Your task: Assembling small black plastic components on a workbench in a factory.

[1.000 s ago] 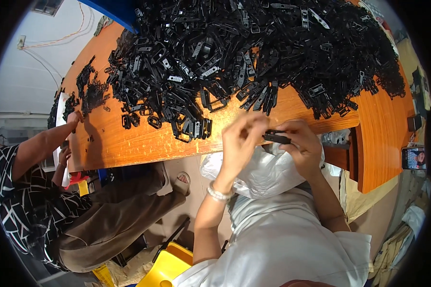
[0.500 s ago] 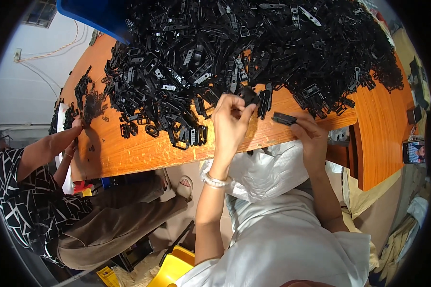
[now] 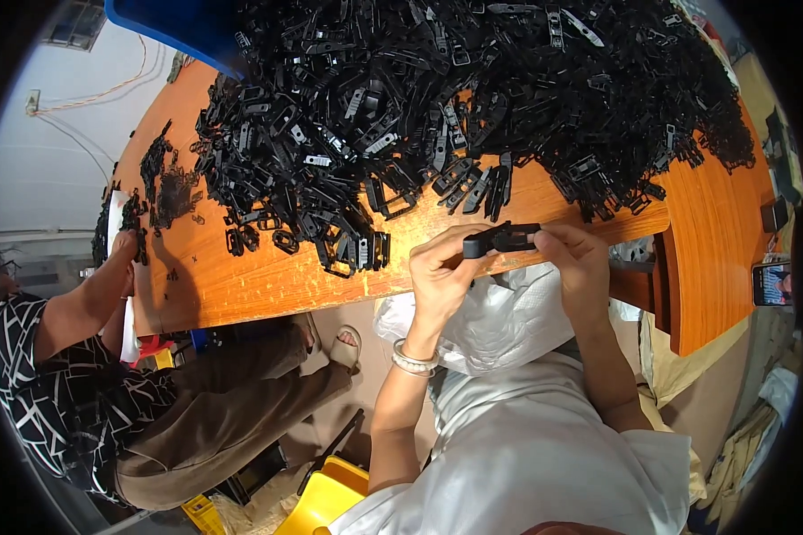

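Observation:
Over the table's front edge, my left hand point(image 3: 443, 270) is closed on a dark black plastic piece point(image 3: 478, 245). My right hand point(image 3: 580, 260) pinches a narrow black plastic part point(image 3: 519, 234) by its right end. The two pieces touch or overlap between my fingers; whether they are joined I cannot tell. Just beyond my hands, several slim black parts point(image 3: 489, 192) lie at the near fringe of a large heap of black plastic parts point(image 3: 366, 116). Below my hands a white plastic sack point(image 3: 495, 325) hangs open at the table edge.
The orange wooden table point(image 3: 268, 290) curves away to the left. A blue bin point(image 3: 165, 31) stands at the far left. At the left edge sits another person point(image 3: 54, 366), hands at small black parts. A yellow chair point(image 3: 335, 495) is below; a phone point(image 3: 771, 283) stands at the right.
My left hand has come back from the heap toward me, bringing its black piece against the part in my right hand. The other person's hands have shifted slightly.

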Tool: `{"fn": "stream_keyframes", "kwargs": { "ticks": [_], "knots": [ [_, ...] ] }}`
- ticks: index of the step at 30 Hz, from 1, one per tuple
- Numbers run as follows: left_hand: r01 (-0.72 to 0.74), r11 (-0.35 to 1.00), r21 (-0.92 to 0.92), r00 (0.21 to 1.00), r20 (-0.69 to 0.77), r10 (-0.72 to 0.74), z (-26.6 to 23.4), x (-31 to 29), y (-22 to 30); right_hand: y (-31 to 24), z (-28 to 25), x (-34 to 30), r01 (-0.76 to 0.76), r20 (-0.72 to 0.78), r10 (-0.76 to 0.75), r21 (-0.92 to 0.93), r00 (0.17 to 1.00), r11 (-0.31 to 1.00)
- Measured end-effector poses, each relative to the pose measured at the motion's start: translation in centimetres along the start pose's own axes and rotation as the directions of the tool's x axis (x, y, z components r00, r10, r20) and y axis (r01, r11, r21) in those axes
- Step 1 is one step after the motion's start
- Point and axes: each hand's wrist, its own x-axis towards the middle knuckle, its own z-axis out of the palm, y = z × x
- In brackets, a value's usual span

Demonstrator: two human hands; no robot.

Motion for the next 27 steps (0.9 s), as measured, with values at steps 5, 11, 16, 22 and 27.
{"fn": "stream_keyframes", "kwargs": {
  "ticks": [5,11,16,22,27],
  "knots": [
    [0.042,0.998,0.049,0.999,0.007,-0.043,-0.1,-0.2,0.3,-0.7,0.2,-0.3,0.022,0.002,-0.022,-0.075,1.000,0.997],
    [0.021,0.995,0.094,0.998,0.061,-0.027,0.1,-0.2,0.2,-0.3,-0.2,0.1,-0.045,0.044,0.046,-0.014,0.998,0.999],
    [0.118,0.990,0.081,0.992,0.041,-0.121,0.8,-0.9,0.8,-0.5,0.7,-0.4,0.251,0.029,-0.256,-0.331,0.966,0.910],
    [0.416,0.884,-0.212,0.907,0.170,-0.385,0.4,-0.5,1.8,0.4,0.3,-0.6,0.331,0.171,-0.286,-0.384,0.943,0.862],
    [0.273,0.956,-0.112,0.949,0.194,-0.248,0.0,-0.7,1.7,1.2,0.9,-0.5,0.184,0.085,-0.171,-0.183,0.982,0.966]
  ]
}}
